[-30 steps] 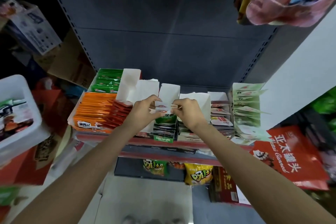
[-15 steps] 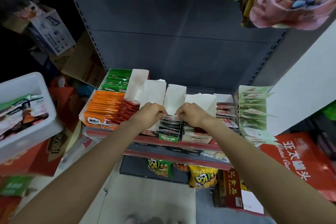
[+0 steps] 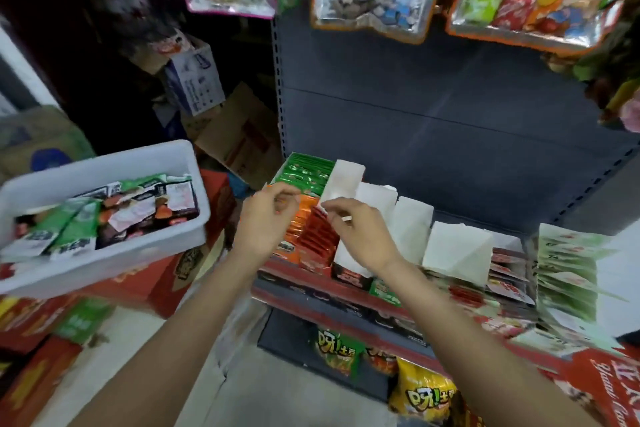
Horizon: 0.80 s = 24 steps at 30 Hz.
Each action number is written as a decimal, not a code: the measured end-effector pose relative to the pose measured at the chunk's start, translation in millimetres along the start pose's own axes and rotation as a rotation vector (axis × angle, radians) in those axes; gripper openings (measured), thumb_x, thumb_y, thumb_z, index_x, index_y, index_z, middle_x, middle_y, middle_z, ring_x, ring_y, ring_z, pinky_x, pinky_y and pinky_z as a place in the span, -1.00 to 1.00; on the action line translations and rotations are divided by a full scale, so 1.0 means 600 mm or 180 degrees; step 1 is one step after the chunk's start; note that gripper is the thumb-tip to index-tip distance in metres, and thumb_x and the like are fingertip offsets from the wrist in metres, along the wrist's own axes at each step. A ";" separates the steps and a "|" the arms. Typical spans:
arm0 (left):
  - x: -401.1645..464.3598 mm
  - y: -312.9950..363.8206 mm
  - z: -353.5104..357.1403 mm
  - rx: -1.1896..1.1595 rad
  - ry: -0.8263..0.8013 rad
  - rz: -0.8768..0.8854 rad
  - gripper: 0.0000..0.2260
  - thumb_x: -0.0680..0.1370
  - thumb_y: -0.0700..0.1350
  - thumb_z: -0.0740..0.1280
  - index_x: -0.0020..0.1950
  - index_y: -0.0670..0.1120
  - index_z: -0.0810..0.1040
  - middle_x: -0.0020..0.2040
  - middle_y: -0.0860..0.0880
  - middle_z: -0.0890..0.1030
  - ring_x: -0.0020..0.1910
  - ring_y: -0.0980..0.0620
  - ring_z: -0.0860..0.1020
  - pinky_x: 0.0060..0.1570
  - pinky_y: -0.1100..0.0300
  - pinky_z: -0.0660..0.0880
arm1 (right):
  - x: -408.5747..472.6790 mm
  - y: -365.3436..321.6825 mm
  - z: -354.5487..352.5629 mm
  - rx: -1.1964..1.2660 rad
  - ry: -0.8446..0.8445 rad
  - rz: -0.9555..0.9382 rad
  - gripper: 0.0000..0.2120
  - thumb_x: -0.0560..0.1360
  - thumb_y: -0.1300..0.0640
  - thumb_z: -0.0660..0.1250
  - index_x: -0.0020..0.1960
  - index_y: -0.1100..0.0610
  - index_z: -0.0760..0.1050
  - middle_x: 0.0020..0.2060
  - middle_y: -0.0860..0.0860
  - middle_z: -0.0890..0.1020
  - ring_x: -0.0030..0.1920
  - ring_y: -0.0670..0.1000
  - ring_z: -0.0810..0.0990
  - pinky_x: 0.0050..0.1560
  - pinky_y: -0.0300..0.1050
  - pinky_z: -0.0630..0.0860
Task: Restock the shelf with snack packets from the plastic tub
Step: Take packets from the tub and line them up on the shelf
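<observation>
The left hand [image 3: 266, 222] hangs over the left end of the shelf [image 3: 311, 274], fingers loosely curled with thumb and forefinger close together; motion blur keeps me from telling whether they pinch anything. The right hand [image 3: 360, 236] sits just beside it, thumb and forefinger closed on something small and white, possibly the lower corner of the white divider card [image 3: 343, 180], though the blur leaves that unsure. Directly under both sets of fingertips stand the orange packets [image 3: 298, 229] and red packets [image 3: 320, 236], filed on edge in rows that run from the shelf's front lip back toward its rear panel, with green packets [image 3: 304, 173] behind them at the back left corner.

The supply lies the other way: the white plastic tub [image 3: 104, 166] rests on red cartons off the shelf's left end, holding loose snack packets [image 3: 114, 215] lying flat in a jumble. The left hand is clearly the nearer one to it, so a reach sideways to the left, away from the shelf, looks like the natural next move, with the right hand free to part the rows.
</observation>
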State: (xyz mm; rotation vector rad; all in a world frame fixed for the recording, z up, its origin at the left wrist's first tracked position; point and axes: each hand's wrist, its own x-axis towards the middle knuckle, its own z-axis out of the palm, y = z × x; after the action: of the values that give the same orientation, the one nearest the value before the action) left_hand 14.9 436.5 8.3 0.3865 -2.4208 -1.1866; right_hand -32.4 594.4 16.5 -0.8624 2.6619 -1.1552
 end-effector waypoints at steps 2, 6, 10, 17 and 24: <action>0.005 -0.044 -0.062 0.0124 0.0506 -0.0107 -0.84 0.53 -0.24 0.29 0.10 -0.14 0.55 -0.07 -0.06 0.60 -0.10 0.02 0.55 -0.04 0.19 0.47 | 0.031 -0.056 0.055 -0.0016 -0.0043 -0.0175 -0.73 0.57 0.21 0.22 0.24 0.15 0.53 0.20 0.07 0.58 0.21 0.04 0.52 0.27 -0.08 0.41; 0.019 -0.169 -0.199 0.0609 0.0858 -0.0484 -0.80 0.54 -0.22 0.29 0.15 -0.23 0.51 0.05 -0.19 0.57 0.02 -0.16 0.53 0.03 0.07 0.43 | 0.098 -0.164 0.184 -0.0123 -0.0444 -0.0317 -0.68 0.55 0.23 0.23 0.30 0.19 0.48 0.25 0.13 0.54 0.26 0.09 0.48 0.23 -0.17 0.32; 0.039 -0.311 -0.333 0.1071 0.0644 -0.0970 -0.72 0.51 -0.23 0.32 0.20 -0.24 0.50 0.14 -0.26 0.56 0.13 -0.24 0.50 0.12 -0.04 0.43 | 0.154 -0.249 0.309 -0.0219 -0.0852 -0.0173 -0.66 0.57 0.19 0.22 0.32 0.28 0.42 0.28 0.20 0.48 0.30 0.15 0.43 0.22 -0.14 0.25; 0.058 -0.504 -0.487 0.1968 -0.0569 -0.1438 -0.43 0.49 -0.02 0.35 0.42 -0.19 0.25 0.37 -0.19 0.35 0.33 -0.18 0.34 0.26 0.01 0.33 | 0.246 -0.315 0.483 -0.0633 -0.1377 0.0414 -0.42 0.57 0.00 0.23 0.50 0.15 0.14 0.48 0.15 0.14 0.49 0.17 0.11 0.41 0.01 0.17; 0.065 -0.529 -0.487 0.2017 -0.1422 -0.1482 -0.13 0.44 0.26 0.34 0.55 -0.09 -0.01 0.55 -0.14 0.01 0.52 -0.14 0.00 0.45 0.00 0.01 | 0.278 -0.340 0.559 -0.1151 -0.1817 0.0431 -0.31 0.51 -0.19 0.26 0.51 0.09 0.14 0.54 0.07 -0.09 0.52 0.13 -0.16 0.46 0.08 0.02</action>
State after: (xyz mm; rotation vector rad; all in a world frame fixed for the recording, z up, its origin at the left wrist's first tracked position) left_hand 140.9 30.6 -75.2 1.0087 -3.1996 -0.6698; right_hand 28.2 178.7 -56.7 -0.8769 2.4112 -0.3218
